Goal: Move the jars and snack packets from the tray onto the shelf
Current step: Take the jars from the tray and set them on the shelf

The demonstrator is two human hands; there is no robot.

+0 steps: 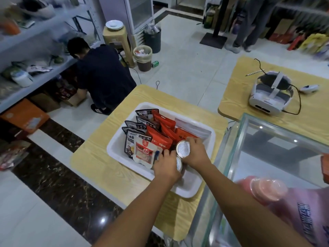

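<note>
A white tray [116, 145] sits on a yellow wood-grain table [99, 161]. It holds several black snack packets [132, 138], several red ones [161, 138] and a white-and-red packet [144, 151]. My right hand [195, 151] grips a jar with a silver lid [183, 148] at the tray's near right. My left hand [166, 166] closes on a second silver-lidded jar [179, 164] just below the first. The grey shelf [35, 31] stands at the far left with jars and bags on it.
A person in dark clothes [103, 75] crouches between the shelf and the table. A glass counter [267, 157] is at my right. A second table [311, 113] holds a white headset [270, 93]. Bins [143, 57] stand behind; another person's legs [249, 29] are far right.
</note>
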